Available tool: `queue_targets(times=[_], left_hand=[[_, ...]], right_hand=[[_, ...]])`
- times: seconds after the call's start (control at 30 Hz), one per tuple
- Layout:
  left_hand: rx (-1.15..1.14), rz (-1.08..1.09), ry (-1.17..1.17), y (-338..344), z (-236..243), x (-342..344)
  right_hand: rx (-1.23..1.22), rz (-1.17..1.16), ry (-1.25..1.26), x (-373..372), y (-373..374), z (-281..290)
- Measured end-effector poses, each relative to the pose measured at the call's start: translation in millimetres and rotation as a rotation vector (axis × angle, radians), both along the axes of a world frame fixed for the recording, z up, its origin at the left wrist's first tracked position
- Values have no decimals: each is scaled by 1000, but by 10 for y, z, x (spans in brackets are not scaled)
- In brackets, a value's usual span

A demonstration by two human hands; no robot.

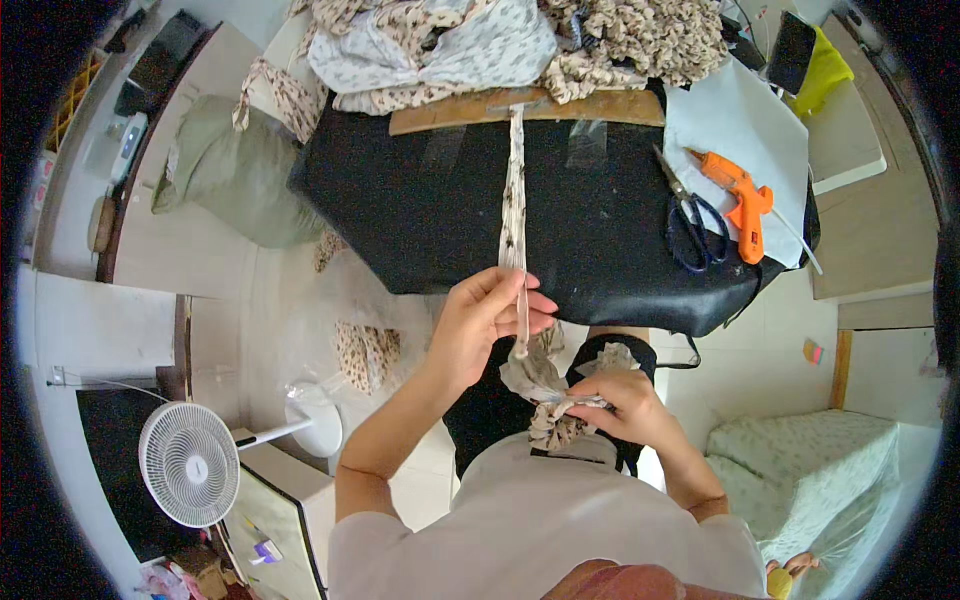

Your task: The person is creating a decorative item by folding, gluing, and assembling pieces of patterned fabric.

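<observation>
A long narrow strip of cream fabric with dark spots (513,185) runs down over the black table edge toward me. Its far end meets a small metal piece on a wooden bar (450,115). My left hand (485,320) is closed on the strip just off the table's near edge, thumb and fingers pinching it. From there the strip continues to a crumpled bunch of the same fabric (540,385) above my lap. My right hand (630,405) is closed around part of that bunch, its fingertips partly hidden in the folds.
Scissors with dark handles (692,222) and an orange glue gun (738,198) lie at the table's right, by a white sheet (760,130). Ruffled printed fabric (650,45) is heaped at the back. A white fan (190,465) stands at left.
</observation>
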State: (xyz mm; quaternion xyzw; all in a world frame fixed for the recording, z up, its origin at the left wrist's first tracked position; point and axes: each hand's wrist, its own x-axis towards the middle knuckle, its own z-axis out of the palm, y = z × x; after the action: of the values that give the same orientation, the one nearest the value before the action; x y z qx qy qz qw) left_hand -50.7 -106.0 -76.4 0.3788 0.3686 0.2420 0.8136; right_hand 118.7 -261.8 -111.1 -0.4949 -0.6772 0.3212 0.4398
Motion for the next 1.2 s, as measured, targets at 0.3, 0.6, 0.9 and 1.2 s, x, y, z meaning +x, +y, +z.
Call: queue_targets(times=[0.3,0.6,0.9,1.2], left_hand=[[246,64,-19,-213,-374,-20],[451,83,177,-293,-451,-51],[373,-2,96,-232,-473,-130],[458,-93,127,-184,-508,-181]], right_hand=[[23,-3,-100,-48,60,69],[84,-34,-177,-97,259,108],[89,-16,-217,-96,388,104],[89,13,-205,-59,413,14]])
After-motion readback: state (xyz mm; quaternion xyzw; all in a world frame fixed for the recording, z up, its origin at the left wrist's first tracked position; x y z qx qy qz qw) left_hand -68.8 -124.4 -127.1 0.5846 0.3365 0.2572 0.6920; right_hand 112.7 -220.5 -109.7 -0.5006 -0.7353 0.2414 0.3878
